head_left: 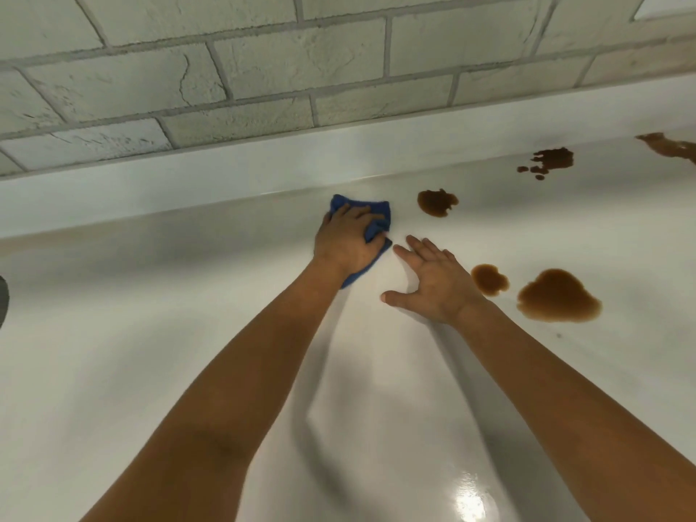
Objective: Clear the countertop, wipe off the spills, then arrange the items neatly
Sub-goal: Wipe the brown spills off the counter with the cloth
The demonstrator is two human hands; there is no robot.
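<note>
two hands (pixel 433 280), one cloth (pixel 378 211), five spills (pixel 557 295).

The countertop (pixel 188 333) looked smooth, white and glossy, throwing back a bright glare near its front edge. The blue cloth (pixel 378 214) appeared soft, matt and crumpled. Brown spills (pixel 557 295) lay wet and shiny. The wall tiles (pixel 263 58) were pale, rough-textured and matt, with cracked stone-like faces.

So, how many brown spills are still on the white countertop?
5. One beside the blue cloth, a splattered one farther back, one cut by the right edge, a small one and the largest beside the right hand. More may lie outside the view.
</note>
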